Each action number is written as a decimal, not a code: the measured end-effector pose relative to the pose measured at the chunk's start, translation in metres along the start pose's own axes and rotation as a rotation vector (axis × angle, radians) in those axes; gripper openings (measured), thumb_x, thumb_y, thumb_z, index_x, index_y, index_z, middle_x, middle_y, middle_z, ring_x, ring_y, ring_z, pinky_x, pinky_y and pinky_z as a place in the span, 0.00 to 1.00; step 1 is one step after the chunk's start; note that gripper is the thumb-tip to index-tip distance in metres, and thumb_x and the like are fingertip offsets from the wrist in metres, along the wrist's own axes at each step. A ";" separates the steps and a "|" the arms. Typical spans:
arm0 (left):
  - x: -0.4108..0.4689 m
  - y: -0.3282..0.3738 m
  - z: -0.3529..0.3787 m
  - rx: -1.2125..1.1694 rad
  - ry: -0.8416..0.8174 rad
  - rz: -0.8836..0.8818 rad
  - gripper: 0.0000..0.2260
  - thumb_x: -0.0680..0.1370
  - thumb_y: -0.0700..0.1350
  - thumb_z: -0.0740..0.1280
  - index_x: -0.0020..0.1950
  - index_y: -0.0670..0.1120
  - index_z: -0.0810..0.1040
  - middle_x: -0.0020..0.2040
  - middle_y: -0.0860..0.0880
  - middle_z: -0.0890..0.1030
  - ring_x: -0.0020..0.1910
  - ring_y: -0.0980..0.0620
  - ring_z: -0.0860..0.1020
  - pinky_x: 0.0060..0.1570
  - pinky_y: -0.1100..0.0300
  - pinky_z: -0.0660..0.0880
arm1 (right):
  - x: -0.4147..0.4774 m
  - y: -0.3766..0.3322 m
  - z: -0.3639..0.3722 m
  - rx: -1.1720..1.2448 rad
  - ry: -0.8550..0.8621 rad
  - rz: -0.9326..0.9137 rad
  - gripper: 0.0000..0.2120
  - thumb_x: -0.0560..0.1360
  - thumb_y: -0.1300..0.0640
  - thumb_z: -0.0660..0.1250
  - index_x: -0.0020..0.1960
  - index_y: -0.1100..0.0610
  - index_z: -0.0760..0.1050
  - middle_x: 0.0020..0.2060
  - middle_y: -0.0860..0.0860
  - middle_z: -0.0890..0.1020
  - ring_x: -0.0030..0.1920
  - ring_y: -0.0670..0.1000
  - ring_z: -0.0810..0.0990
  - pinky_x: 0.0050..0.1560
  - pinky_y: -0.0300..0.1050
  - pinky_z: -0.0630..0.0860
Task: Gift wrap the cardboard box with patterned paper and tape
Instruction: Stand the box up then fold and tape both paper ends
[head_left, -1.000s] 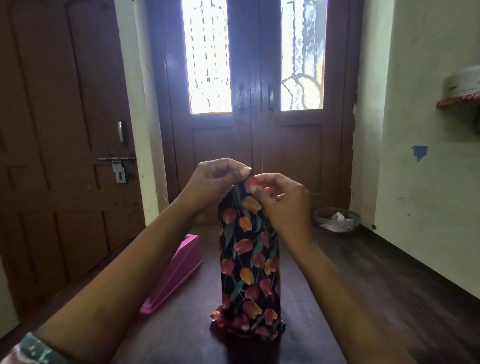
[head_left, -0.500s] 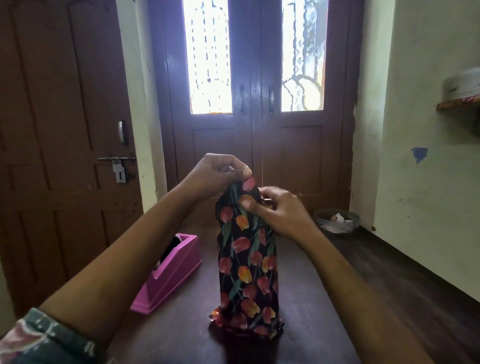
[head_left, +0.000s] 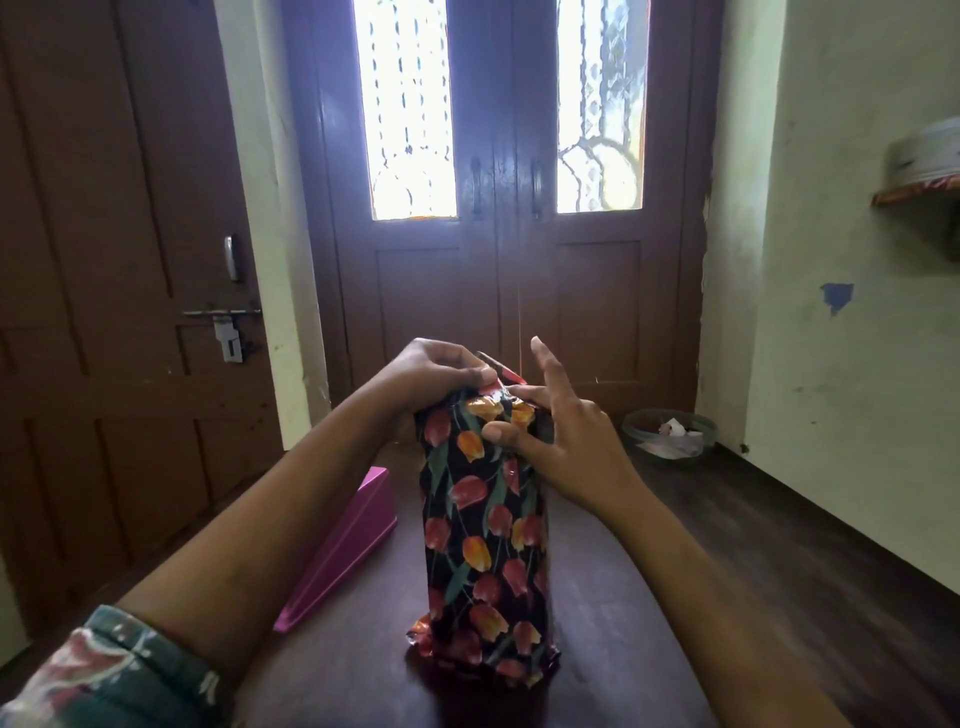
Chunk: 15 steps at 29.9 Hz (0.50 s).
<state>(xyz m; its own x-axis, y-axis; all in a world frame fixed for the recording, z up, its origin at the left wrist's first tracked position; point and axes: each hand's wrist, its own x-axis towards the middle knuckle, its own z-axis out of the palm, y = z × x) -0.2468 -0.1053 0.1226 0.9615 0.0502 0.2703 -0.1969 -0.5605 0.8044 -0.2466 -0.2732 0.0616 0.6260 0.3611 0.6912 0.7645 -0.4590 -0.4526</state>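
Head view. A tall wrapped box (head_left: 483, 519), covered in glossy black paper printed with red and orange tulips, is standing on end near the middle of a dark brown wooden table (head_left: 623, 649). The paper is bunching loosely around its base.

The left hand (head_left: 436, 374) is reaching over the top of the wrapped box. Its fingers are curling in and pinching a folded paper flap (head_left: 498, 371) that is sticking up at the upper edge.

The right hand (head_left: 550, 431) is lying unclenched against the same end. Its thumb is pressing flat on the front face just below the top, its forefinger is lying across the top fold, and its remaining fingers are pointing upward, clear of the paper.

A pink plastic wedge-shaped tape dispenser (head_left: 343, 551) is sitting on the table just left of the wrapped box, partly hidden behind the left forearm. A patterned fabric sleeve (head_left: 104, 675) is showing at the lower left.

Behind the table, a brown double door with glazed panels (head_left: 509, 291) is letting in light. A round basin holding paper scraps (head_left: 670, 434) is resting on the floor beside the pale right-hand wall.
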 end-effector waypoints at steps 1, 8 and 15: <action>0.001 0.001 0.001 0.002 -0.028 -0.036 0.09 0.72 0.47 0.72 0.47 0.42 0.82 0.42 0.44 0.82 0.38 0.50 0.81 0.39 0.58 0.79 | 0.000 0.002 0.000 0.001 -0.004 0.001 0.45 0.67 0.36 0.60 0.76 0.52 0.45 0.65 0.48 0.74 0.66 0.51 0.72 0.65 0.48 0.66; 0.011 0.001 0.006 -0.058 -0.042 -0.162 0.10 0.69 0.42 0.75 0.44 0.44 0.77 0.47 0.43 0.80 0.44 0.46 0.79 0.52 0.49 0.77 | -0.001 0.011 -0.004 0.019 -0.008 -0.007 0.40 0.69 0.37 0.64 0.75 0.50 0.53 0.64 0.47 0.75 0.61 0.44 0.72 0.59 0.37 0.63; 0.016 -0.005 0.011 -0.187 0.036 -0.209 0.14 0.68 0.38 0.75 0.44 0.45 0.71 0.41 0.45 0.76 0.36 0.50 0.76 0.38 0.55 0.75 | 0.012 0.005 -0.004 -0.070 -0.124 0.057 0.32 0.64 0.34 0.69 0.65 0.43 0.70 0.73 0.51 0.62 0.71 0.54 0.62 0.67 0.53 0.62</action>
<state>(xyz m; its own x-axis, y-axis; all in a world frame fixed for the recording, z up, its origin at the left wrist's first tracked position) -0.2282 -0.1106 0.1178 0.9783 0.1796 0.1037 -0.0299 -0.3728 0.9274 -0.2354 -0.2743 0.0696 0.6860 0.4283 0.5882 0.7170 -0.5357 -0.4460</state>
